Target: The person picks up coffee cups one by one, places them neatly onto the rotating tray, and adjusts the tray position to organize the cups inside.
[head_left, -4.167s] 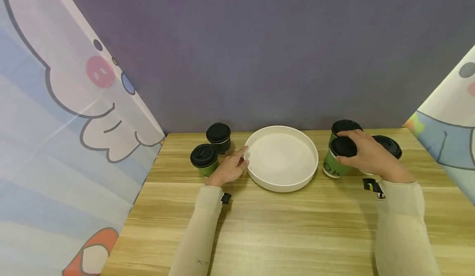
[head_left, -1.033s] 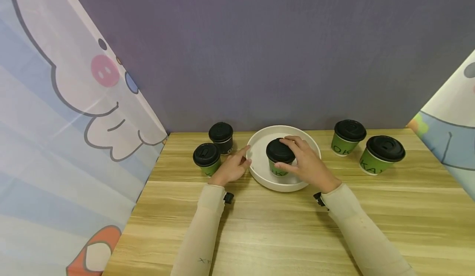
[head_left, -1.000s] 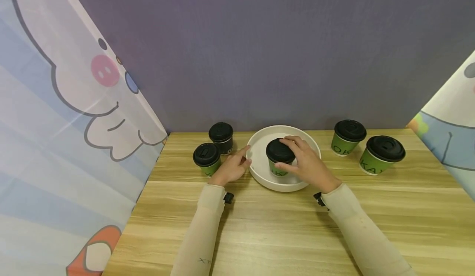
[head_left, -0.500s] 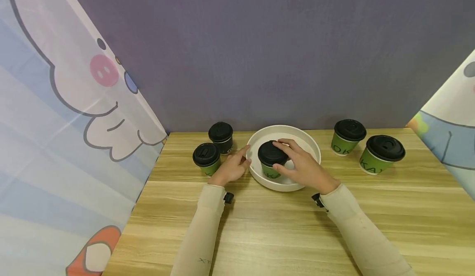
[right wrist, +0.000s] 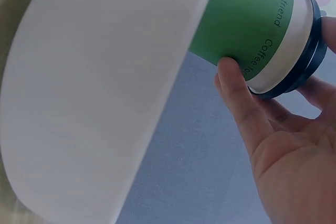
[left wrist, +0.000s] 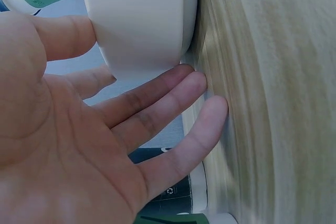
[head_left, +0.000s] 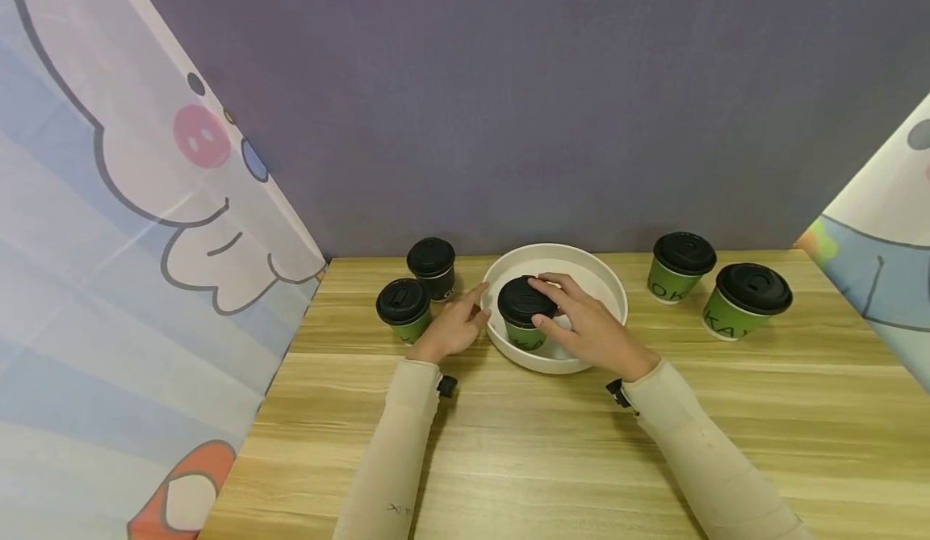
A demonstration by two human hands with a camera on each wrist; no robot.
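A green paper coffee cup with a black lid point(head_left: 525, 310) stands upright inside the round white tray point(head_left: 581, 265), toward its left front. My right hand point(head_left: 592, 334) grips this cup from the right, thumb and fingers at the lid and upper side. In the right wrist view the cup point(right wrist: 247, 19) rises above the tray's wall point(right wrist: 94, 87), a finger against its green side. My left hand point(head_left: 452, 332) rests at the tray's left rim, thumb and forefinger touching it. The left wrist view shows the left fingers point(left wrist: 157, 114) spread loosely along the tray's outer wall point(left wrist: 142, 19), holding nothing.
Left of the tray stand a black lidded cup point(head_left: 433, 270) and, nearer, a green lidded cup point(head_left: 404, 311) beside my left wrist. To the right are two more green lidded cups, one farther back point(head_left: 679, 265) and a wider one point(head_left: 746, 302). A grey wall point(head_left: 508, 104) backs the wooden table point(head_left: 538, 459).
My right hand has brought a green cup from the right-hand group into the tray, then shifted it left and slightly nearer. The left hand has stayed at the tray's rim.
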